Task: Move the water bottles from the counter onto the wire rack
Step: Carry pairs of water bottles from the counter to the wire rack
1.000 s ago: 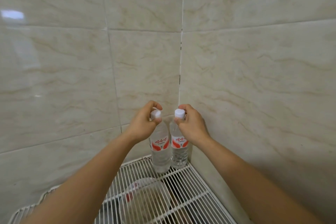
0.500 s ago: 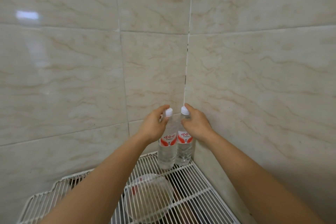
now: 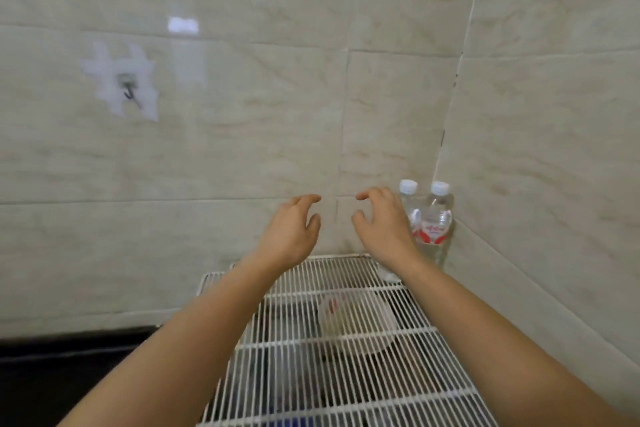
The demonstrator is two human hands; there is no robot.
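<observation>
Bottles (image 3: pixel 433 218) upright in wire rack (image 3: pixel 294 378) corner, just beside right grip (image 3: pixel 384 229); left grip (image 3: pixel 291 232) farther; both slack-fingered, empty.

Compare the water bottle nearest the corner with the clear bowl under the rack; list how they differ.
The corner bottle stands upright on top of the wire rack; the clear bowl sits beneath the wires, seen through them. The corner bottle is tall, narrow and white-capped; the clear bowl is wide and low. The corner bottle is at the back corner; the clear bowl is nearer the camera. Both are see-through with red markings.
</observation>
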